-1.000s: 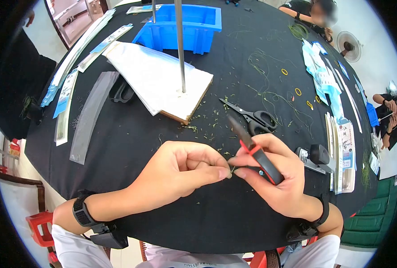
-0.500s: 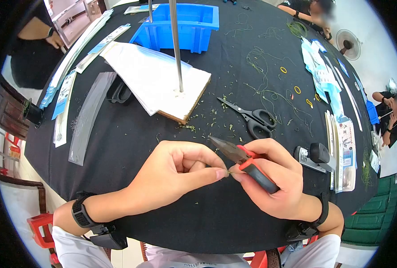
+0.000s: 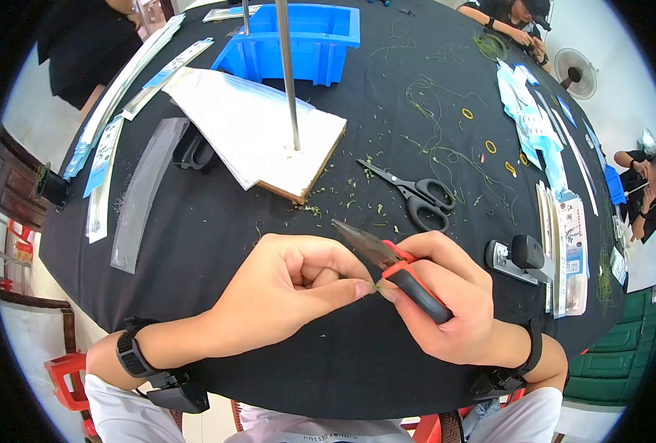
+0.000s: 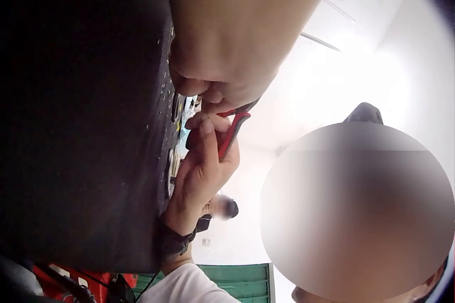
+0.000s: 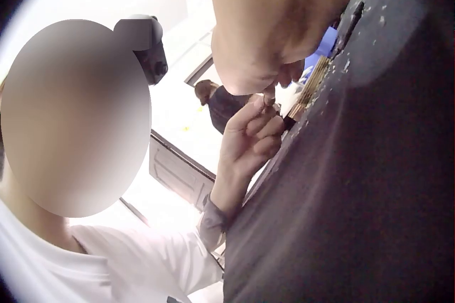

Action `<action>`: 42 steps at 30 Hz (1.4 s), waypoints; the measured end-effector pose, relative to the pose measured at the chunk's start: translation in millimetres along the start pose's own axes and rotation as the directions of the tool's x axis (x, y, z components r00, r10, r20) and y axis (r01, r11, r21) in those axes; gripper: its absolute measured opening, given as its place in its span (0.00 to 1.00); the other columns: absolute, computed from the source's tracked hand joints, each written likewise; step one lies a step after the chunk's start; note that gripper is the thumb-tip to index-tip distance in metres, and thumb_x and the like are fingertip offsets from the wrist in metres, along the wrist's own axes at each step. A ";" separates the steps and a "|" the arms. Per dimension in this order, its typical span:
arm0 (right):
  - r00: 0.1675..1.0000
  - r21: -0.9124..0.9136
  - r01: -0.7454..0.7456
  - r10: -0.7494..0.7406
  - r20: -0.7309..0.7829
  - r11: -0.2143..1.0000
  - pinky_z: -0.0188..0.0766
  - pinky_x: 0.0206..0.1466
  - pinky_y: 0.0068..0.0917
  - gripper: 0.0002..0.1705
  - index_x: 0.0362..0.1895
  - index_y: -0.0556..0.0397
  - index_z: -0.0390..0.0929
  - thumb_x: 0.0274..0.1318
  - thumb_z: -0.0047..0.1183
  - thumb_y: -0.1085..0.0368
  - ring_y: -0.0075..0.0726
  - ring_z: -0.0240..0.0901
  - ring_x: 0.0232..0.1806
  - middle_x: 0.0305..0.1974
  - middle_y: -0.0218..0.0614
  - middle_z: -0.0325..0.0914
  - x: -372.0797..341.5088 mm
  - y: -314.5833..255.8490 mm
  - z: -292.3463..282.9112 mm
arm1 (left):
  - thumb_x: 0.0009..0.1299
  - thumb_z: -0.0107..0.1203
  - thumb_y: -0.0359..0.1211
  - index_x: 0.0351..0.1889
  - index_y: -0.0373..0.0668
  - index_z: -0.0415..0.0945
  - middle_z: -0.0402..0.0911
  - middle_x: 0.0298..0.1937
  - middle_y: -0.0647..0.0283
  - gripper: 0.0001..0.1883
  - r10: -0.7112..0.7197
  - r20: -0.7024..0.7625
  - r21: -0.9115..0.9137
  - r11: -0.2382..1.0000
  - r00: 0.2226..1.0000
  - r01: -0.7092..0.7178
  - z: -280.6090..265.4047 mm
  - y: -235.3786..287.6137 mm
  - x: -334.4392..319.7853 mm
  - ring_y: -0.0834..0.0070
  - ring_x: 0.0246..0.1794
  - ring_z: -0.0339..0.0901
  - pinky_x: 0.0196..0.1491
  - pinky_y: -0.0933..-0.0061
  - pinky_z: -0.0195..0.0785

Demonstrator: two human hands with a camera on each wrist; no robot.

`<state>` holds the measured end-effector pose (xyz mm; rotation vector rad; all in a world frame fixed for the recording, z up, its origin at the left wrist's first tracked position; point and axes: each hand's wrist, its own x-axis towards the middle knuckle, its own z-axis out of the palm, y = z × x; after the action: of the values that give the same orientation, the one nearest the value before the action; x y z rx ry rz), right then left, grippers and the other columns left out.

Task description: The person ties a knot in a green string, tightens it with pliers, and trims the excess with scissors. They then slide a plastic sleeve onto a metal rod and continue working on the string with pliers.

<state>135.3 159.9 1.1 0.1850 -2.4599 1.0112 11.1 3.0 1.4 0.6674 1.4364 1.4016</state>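
In the head view the left hand [image 3: 291, 292] pinches a tiny greenish piece [image 3: 374, 288] between thumb and forefinger. The right hand [image 3: 450, 299] meets it there, its thumb and forefinger tips at the same piece. Red-and-black pliers [image 3: 416, 292] lie in the right hand's grip, their dark pointed jaws aimed up and left over the table. In the left wrist view the pliers' red handle [image 4: 233, 136] shows beside the right hand's fingers. The piece is too small to make out in detail.
Black scissors [image 3: 416, 196] lie beyond the hands, among green scraps. A white-topped board [image 3: 298, 166] with an upright metal rod [image 3: 287, 81] stands left of them, a blue bin [image 3: 306, 44] behind. At right are a stapler [image 3: 516, 258] and packets [image 3: 570, 258].
The pliers have swung, their tips now further left and lower, and the right hand has shifted slightly left. The left hand has hardly moved. A person at the upper left has moved.
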 end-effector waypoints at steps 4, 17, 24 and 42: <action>1.000 -0.004 0.014 -0.014 0.010 1.000 0.70 0.31 0.27 0.14 0.33 0.62 0.76 0.36 0.59 0.79 0.40 0.73 0.30 0.35 0.43 0.72 0.7 0.8 0.6 | 0.65 0.55 0.25 0.34 0.34 0.78 0.61 0.15 0.79 0.03 0.071 -0.014 0.074 0.995 0.997 -0.070 0.9 -6.3 -0.4 0.94 0.16 0.52 0.19 0.85 0.42; 0.997 0.048 -0.075 0.074 0.033 0.996 0.70 0.33 0.28 0.10 0.34 0.60 0.75 0.43 0.58 0.77 0.40 0.73 0.32 0.36 0.42 0.73 1.3 4.3 -2.3 | 0.65 0.56 0.27 0.36 0.33 0.78 0.69 0.19 0.77 0.06 0.003 -0.011 0.015 1.000 1.000 -0.003 -1.6 0.0 0.2 0.95 0.18 0.57 0.20 0.86 0.46; 0.998 0.032 -0.049 0.047 0.052 0.998 0.70 0.33 0.28 0.12 0.35 0.60 0.75 0.41 0.59 0.78 0.41 0.73 0.32 0.36 0.42 0.72 0.0 4.5 -2.3 | 0.66 0.55 0.27 0.35 0.33 0.78 0.69 0.19 0.77 0.06 0.009 -0.014 0.061 0.998 1.000 -0.008 -1.9 -3.6 -0.4 0.95 0.18 0.58 0.20 0.86 0.46; 0.974 0.124 -0.222 0.214 0.076 0.967 0.68 0.35 0.25 0.09 0.28 0.57 0.76 0.37 0.56 0.81 0.36 0.73 0.32 0.36 0.41 0.73 -1.3 -3.1 -1.4 | 0.63 0.56 0.26 0.33 0.34 0.78 0.61 0.14 0.75 0.04 0.263 -0.039 0.384 0.895 0.964 -0.228 2.5 -6.6 -3.0 0.92 0.17 0.54 0.19 0.83 0.48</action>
<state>137.9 158.6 3.3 -0.0142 -2.5107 1.2806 16.1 0.1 -3.7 1.0752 1.7650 1.3689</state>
